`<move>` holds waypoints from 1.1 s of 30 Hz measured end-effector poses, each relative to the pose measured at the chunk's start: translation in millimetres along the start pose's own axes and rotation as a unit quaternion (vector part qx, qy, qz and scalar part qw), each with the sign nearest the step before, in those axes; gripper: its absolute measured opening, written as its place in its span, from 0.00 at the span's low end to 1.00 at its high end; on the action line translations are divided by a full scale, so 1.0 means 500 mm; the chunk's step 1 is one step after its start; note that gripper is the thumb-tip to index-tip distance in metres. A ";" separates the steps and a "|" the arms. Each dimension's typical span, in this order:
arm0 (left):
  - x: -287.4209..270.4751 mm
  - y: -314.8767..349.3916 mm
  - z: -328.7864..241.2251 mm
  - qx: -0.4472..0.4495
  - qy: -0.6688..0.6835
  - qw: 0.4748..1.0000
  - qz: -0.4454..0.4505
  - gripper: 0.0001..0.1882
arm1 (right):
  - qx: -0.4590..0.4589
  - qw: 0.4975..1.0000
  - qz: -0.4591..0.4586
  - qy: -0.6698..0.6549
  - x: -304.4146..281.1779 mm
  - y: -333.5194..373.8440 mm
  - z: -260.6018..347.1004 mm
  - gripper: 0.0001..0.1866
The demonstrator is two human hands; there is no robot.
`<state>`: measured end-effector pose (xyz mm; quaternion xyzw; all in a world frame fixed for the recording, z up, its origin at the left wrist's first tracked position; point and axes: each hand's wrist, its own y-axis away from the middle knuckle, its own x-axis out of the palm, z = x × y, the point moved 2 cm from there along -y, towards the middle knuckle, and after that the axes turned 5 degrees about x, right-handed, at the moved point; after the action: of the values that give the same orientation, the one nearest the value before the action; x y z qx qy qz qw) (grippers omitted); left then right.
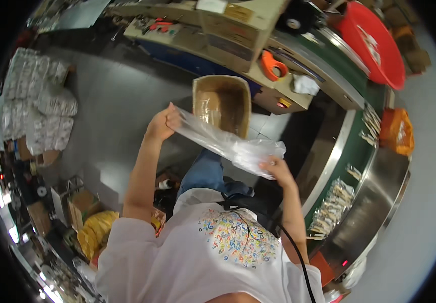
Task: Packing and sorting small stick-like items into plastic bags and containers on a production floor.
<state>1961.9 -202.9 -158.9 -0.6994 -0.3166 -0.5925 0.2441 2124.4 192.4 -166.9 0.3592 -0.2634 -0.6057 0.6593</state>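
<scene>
A clear plastic bag (213, 139) is stretched in the air between my two hands. My left hand (164, 121) is closed on one end of it, up and to the left. At the other end, where the plastic bunches up, my right hand (277, 170) grips it with the thumb on top. Just beyond the bag stands an open cardboard box (247, 96), its near side partly covered by the plastic. Clear tape or film shines inside the box.
To the right runs a green conveyor belt (335, 169) carrying several wrapped packs on sticks (333, 204), beside a metal machine housing (377, 202). A red basin (397, 58) and orange tape dispenser (272, 66) sit farther off. Stacked wrapped bundles (38, 101) stand at far left; a yellow bag (95, 232) lies nearer.
</scene>
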 end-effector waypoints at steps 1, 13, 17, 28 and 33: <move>-0.029 0.040 -0.015 -0.092 -0.230 0.953 -0.176 0.14 | 0.034 0.999 -0.016 0.021 0.050 -0.080 -0.048 0.08; -0.131 -0.041 -0.019 0.058 -0.367 0.782 -0.501 0.20 | -0.178 0.963 -0.172 0.106 0.016 -0.399 0.301 0.17; -0.299 -0.124 -0.021 0.091 -0.418 0.699 -0.573 0.21 | -0.189 0.928 -0.134 0.293 0.023 -0.584 0.216 0.14; -0.275 -0.008 0.116 -0.074 -0.175 0.862 -0.469 0.13 | 0.283 0.893 0.059 -0.345 0.041 -0.317 0.142 0.08; -0.215 -0.002 0.168 -0.109 -0.479 0.688 -0.534 0.11 | 0.202 0.972 -0.071 -0.099 0.109 -0.272 0.063 0.08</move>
<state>2007.4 -158.6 -279.6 -0.6231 -0.6433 -0.2372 -0.3763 2023.8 132.5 -260.5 0.4412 -0.4180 -0.6177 0.4991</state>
